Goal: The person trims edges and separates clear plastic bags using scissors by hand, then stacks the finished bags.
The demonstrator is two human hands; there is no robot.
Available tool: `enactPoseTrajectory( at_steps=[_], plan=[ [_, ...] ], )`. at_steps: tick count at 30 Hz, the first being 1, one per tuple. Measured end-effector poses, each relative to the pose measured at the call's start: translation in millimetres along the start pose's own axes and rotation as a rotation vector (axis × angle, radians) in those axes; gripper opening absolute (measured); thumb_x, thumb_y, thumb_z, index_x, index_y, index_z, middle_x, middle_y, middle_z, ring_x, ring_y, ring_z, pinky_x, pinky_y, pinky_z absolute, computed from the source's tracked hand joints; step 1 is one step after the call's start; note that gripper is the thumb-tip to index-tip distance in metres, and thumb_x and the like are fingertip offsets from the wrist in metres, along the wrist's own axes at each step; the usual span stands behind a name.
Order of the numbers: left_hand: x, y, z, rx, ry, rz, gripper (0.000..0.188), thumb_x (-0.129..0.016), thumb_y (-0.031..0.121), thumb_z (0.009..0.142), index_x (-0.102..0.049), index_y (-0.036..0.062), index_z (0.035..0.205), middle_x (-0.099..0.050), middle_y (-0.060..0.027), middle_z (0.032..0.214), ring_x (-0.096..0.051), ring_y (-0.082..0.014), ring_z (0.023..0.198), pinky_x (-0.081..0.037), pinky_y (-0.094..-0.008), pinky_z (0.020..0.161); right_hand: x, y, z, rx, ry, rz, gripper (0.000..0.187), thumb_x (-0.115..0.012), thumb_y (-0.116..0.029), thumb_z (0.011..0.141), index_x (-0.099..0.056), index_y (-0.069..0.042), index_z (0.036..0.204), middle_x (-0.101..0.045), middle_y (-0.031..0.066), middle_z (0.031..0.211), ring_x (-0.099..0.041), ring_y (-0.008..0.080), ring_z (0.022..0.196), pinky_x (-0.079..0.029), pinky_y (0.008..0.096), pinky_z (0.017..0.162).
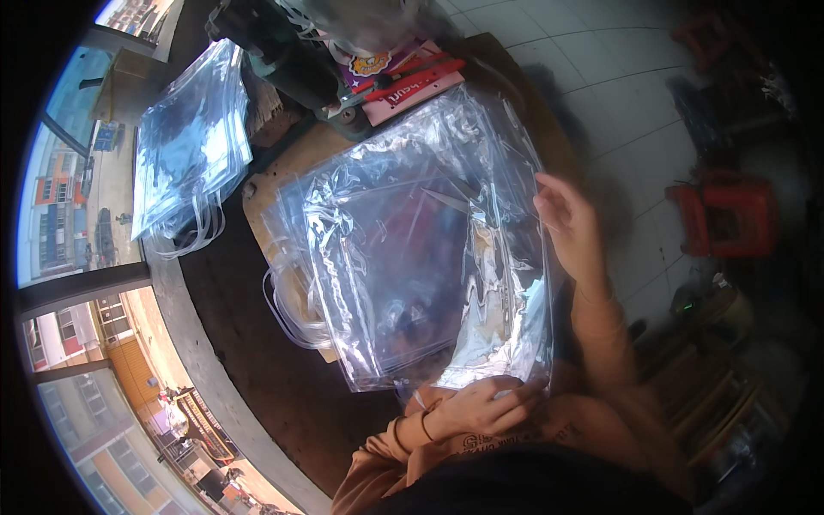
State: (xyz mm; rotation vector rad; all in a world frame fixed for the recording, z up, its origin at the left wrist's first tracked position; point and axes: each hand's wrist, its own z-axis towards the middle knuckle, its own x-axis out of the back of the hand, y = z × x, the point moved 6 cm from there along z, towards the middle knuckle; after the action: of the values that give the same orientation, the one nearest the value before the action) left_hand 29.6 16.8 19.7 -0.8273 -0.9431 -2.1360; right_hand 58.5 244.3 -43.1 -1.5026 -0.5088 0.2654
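A pile of clear plastic bags (412, 257) with shiny, creased sides and looped tube handles lies on a wooden board in front of me. At the pile's near edge, my left hand (485, 408), with dark bands at the wrist, has its fingers closed on the top clear plastic bag. My right hand (568, 221) is beside the pile's right edge, its fingers loosely bent and apart. Its fingertips are close to the plastic; I cannot tell whether they touch it.
A dark sewing machine (296, 73) stands at the back, next to a red and pink packet (412, 99). More clear bags (193, 142) are stacked at the far left by the window ledge. A red plastic stool (730, 215) stands on the tiled floor at right.
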Motion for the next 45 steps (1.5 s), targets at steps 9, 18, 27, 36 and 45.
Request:
enactPoseTrajectory(
  at_steps=[9, 18, 27, 36, 45],
  plan=[
    [-9.7, 0.5, 3.8, -0.027, -0.084, -0.139, 0.028, -0.057, 0.014, 0.070, -0.059, 0.0011, 0.095, -0.058, -0.0075, 0.101, -0.052, -0.0137, 0.074, -0.048, -0.0205, 0.059, -4.4, -2.0, 24.0, -0.039, -0.023, -0.024, 0.015, -0.063, -0.002, 0.083, -0.061, 0.002, 0.097, -0.057, 0.0004, 0.070, -0.051, 0.0054, 0.063, -0.044, 0.0204, 0.059],
    [-19.2, 7.2, -7.2, -0.088, -0.135, -0.260, 0.032, -0.055, 0.014, 0.070, -0.059, 0.0043, 0.100, -0.057, -0.0063, 0.113, -0.056, -0.0161, 0.087, -0.050, -0.0219, 0.070, -15.8, -8.9, 22.3, 0.119, -0.013, -0.018, 0.049, -0.062, 0.000, 0.082, -0.039, -0.002, 0.126, -0.054, 0.0069, 0.088, -0.051, 0.0080, 0.064, -0.044, 0.0197, 0.057],
    [33.9, 2.8, -27.6, 0.092, -0.289, -0.368, 0.047, -0.047, 0.015, 0.077, -0.049, -0.0036, 0.121, -0.048, -0.0127, 0.114, -0.056, -0.0171, 0.095, -0.048, -0.0272, 0.078, 43.6, -83.0, -15.3, 0.445, 0.279, 0.387, 0.044, -0.049, -0.005, 0.090, -0.033, 0.000, 0.131, -0.052, 0.0096, 0.090, -0.045, 0.0083, 0.056, -0.039, 0.0193, 0.048],
    [85.9, -60.0, -69.3, 0.813, -0.742, 0.141, 0.023, -0.057, 0.008, 0.072, -0.058, 0.0063, 0.095, -0.061, -0.0045, 0.076, -0.059, -0.0191, 0.077, -0.043, -0.0312, 0.071, 2.6, 0.0, -99.2, -0.261, -0.223, 0.035, 0.025, -0.051, -0.002, 0.089, -0.042, 0.000, 0.113, -0.058, 0.0063, 0.073, -0.058, 0.0085, 0.059, -0.045, 0.0197, 0.054],
    [48.1, -88.3, -8.0, 0.598, -0.414, 0.284, 0.051, -0.065, 0.031, 0.079, -0.049, 0.0141, 0.125, -0.037, -0.0125, 0.139, -0.040, -0.0302, 0.123, -0.034, -0.0457, 0.099, 20.3, -45.5, -65.2, 0.183, -0.103, -0.607, 0.016, -0.053, 0.001, 0.085, -0.056, 0.000, 0.101, -0.056, 0.0114, 0.085, -0.056, 0.0251, 0.079, -0.046, 0.0340, 0.069]
  ],
)
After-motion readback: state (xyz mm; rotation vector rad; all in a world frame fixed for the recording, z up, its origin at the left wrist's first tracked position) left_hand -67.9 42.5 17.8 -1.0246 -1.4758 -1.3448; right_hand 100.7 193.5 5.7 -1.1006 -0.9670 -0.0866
